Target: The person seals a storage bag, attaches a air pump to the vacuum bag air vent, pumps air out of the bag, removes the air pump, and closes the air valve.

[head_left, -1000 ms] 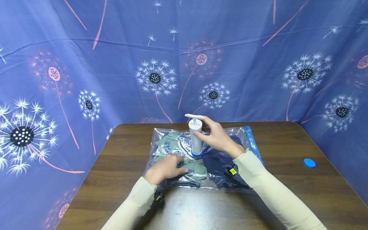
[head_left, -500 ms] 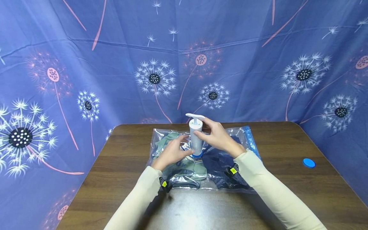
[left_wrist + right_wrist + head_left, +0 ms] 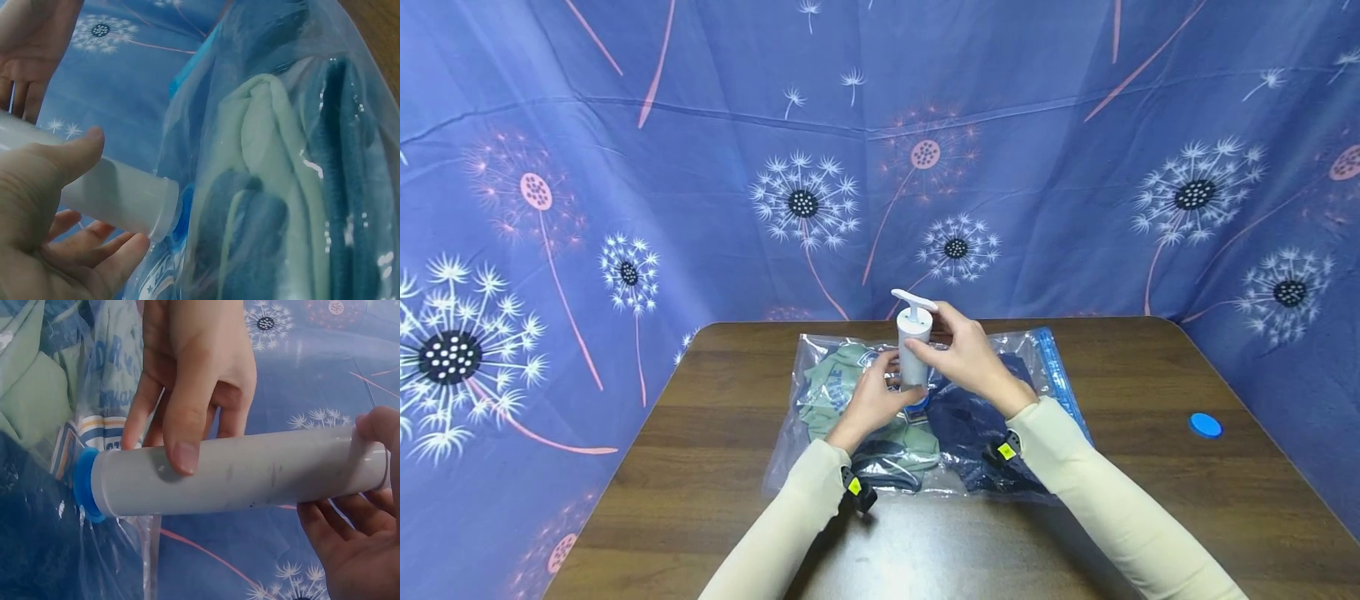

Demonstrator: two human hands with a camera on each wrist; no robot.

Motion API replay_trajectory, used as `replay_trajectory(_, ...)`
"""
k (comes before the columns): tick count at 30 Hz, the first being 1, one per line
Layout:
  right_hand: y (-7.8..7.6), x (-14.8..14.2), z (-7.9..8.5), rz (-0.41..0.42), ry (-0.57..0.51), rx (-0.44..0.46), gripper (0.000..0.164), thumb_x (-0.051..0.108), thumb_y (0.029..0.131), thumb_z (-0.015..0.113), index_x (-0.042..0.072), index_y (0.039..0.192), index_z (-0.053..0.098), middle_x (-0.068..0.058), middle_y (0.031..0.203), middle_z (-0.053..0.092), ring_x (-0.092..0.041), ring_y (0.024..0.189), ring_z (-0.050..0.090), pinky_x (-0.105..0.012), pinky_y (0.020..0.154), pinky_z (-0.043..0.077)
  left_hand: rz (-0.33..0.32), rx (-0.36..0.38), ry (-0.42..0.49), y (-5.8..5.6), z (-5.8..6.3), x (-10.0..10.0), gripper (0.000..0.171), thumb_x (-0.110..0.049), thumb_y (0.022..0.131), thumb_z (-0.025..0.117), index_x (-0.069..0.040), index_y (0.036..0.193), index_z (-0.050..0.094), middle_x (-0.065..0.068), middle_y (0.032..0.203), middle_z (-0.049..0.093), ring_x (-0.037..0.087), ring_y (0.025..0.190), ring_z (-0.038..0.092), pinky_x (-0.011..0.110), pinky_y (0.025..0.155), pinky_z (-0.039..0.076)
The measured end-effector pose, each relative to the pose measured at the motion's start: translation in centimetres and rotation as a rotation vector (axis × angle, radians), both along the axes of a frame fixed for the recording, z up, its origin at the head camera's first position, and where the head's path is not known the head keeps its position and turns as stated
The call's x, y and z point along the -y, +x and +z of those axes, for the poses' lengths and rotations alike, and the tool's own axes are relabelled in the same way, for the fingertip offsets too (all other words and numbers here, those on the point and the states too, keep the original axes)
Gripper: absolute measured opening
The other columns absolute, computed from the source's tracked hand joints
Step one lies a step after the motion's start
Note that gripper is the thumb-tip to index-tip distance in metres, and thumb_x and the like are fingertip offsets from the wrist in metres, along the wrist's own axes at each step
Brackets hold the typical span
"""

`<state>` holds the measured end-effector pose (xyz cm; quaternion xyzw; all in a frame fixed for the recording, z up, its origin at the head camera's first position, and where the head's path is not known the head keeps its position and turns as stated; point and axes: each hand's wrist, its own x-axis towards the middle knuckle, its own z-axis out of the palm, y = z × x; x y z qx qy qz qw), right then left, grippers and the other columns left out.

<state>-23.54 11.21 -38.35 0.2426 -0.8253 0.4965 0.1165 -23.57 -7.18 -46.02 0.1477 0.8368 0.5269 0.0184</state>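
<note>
Left hand (image 3: 877,398) has moved right and far, from the bag (image 3: 951,479) to low on the pump (image 3: 913,358); right hand (image 3: 967,354) grips higher; pump, near upright at the blue valve (image 3: 86,484), judged better steadied

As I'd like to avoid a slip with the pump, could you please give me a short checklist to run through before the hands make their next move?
1. Pump set on the blue valve: ok, its base meets the valve; airtightness cannot be seen.
2. Right hand supporting the pump: ok, gripping its upper part.
3. Left hand holding firmly: cannot tell, though it curls round the lower part.
4. Clothes inside the clear bag: ok.
5. Blue zip strip fully closed: cannot tell, too small to judge.
6. Blue cap off the bag: ok, lying on the table.
</note>
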Motion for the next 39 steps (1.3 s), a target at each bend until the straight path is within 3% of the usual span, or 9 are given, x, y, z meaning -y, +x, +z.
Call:
replay_trajectory(6, 0.2, 0.3, -0.1, -0.048, 0.012, -0.032, 0.048, 0.023, 0.093, 0.078, 0.007, 0.133, 0.058, -0.015, 0.119, 0.073, -0.029, 0.104, 0.074, -0.043, 0.088, 0.062, 0.038, -0.054, -0.039, -0.2, -0.2, -0.4, 0.053, -0.023, 0.087, 0.084, -0.009, 0.132, 0.06, 0.016, 0.126, 0.07, 0.032, 0.108, 0.073, 0.042, 0.09, 0.06)
replay_trajectory(10, 0.2, 0.1, 0.1, -0.033, 0.018, -0.01, 0.05, 0.024, 0.093, 0.078, 0.009, 0.136, 0.057, -0.013, 0.121, 0.072, -0.029, 0.107, 0.073, -0.044, 0.091, 0.061, 0.042, -0.051, -0.042, -0.4, -0.2, -0.4, 0.05, -0.022, 0.087, 0.085, -0.009, 0.129, 0.061, 0.015, 0.125, 0.071, 0.03, 0.106, 0.073, 0.039, 0.088, 0.061)
replay_trajectory(17, -1.3, -0.5, 0.9, 0.145, -0.024, 0.104, 0.06, 0.015, 0.095, 0.075, 0.008, 0.148, 0.049, -0.017, 0.135, 0.065, -0.035, 0.125, 0.064, -0.047, 0.106, 0.053, -0.008, -0.074, -0.059, -1.0, -0.3, 0.2, 0.051, -0.019, 0.088, 0.083, -0.005, 0.131, 0.058, 0.018, 0.124, 0.069, 0.033, 0.107, 0.073, 0.04, 0.091, 0.06)
replay_trajectory(25, -2.1, -0.7, 1.1, 0.318, -0.068, 0.2, 0.055, 0.007, 0.097, 0.069, 0.005, 0.149, 0.049, -0.019, 0.137, 0.063, -0.035, 0.124, 0.064, -0.047, 0.104, 0.054, -0.102, -0.048, -0.112, -1.5, -0.2, 0.8, 0.052, -0.017, 0.091, 0.08, -0.007, 0.137, 0.056, 0.015, 0.129, 0.066, 0.034, 0.115, 0.07, 0.04, 0.094, 0.059)
replay_trajectory(32, -1.4, -0.9, 0.7, 0.268, -0.024, 0.176, 0.052, 0.011, 0.097, 0.071, 0.002, 0.145, 0.053, -0.02, 0.133, 0.065, -0.036, 0.122, 0.066, -0.049, 0.102, 0.055, -0.147, -0.035, -0.176, -1.5, 0.3, 1.0, 0.058, -0.019, 0.095, 0.076, -0.009, 0.146, 0.052, 0.014, 0.135, 0.064, 0.033, 0.12, 0.068, 0.041, 0.096, 0.058)
replay_trajectory(39, -0.7, -0.6, 0.3, 0.158, -0.023, 0.144, 0.053, 0.015, 0.093, 0.077, 0.004, 0.141, 0.057, -0.018, 0.13, 0.067, -0.035, 0.12, 0.067, -0.048, 0.102, 0.056, -0.071, -0.051, -0.157, -0.8, 0.5, 0.9, 0.066, -0.021, 0.087, 0.084, -0.009, 0.144, 0.052, 0.014, 0.132, 0.066, 0.029, 0.109, 0.07, 0.04, 0.09, 0.059)
